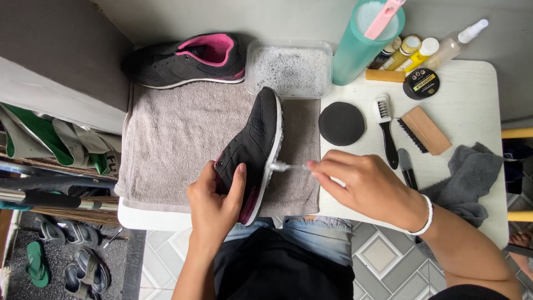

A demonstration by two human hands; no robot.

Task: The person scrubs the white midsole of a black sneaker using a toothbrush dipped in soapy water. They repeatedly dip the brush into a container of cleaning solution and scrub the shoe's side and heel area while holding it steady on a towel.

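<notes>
My left hand (215, 201) grips the heel end of a black sneaker (252, 145) with a pink lining, held on its side over a grey towel (172, 144). My right hand (363, 186) pinches a small white brush (284, 166), a toothbrush by its look, and its head touches the shoe's white sole edge. The second black and pink sneaker (186, 60) lies at the towel's far edge.
A clear tub of soapy water (288, 68) sits behind the shoe. On the white table (477, 111) lie a round black sponge (341, 123), two brushes (387, 130), a wooden brush (425, 130), a grey cloth (469, 175), a teal cup (363, 44), bottles and a tin. Sandals (66, 255) lie on the floor at the left.
</notes>
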